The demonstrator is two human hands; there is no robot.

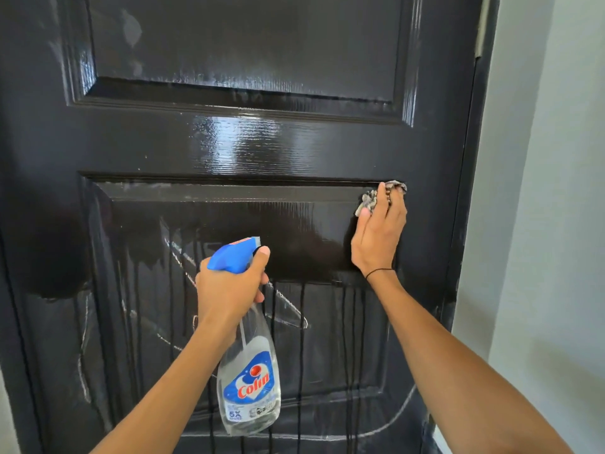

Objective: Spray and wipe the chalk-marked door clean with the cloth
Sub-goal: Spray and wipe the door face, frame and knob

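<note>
A glossy black panelled door [255, 149] fills the view, wet across its middle and upper parts. White chalk lines [288, 309] and dark drips cover the lower panel. My left hand [229, 286] grips the neck of a clear spray bottle [250, 381] with a blue trigger head, held upright in front of the lower panel. My right hand [379, 234] presses a crumpled grey patterned cloth [370, 198] flat against the lower panel's upper right corner.
A pale wall [540, 191] runs along the right of the door's edge and frame [471, 158]. More chalk arcs [393, 417] curve across the door's bottom right, and faint chalk streaks mark the lower left.
</note>
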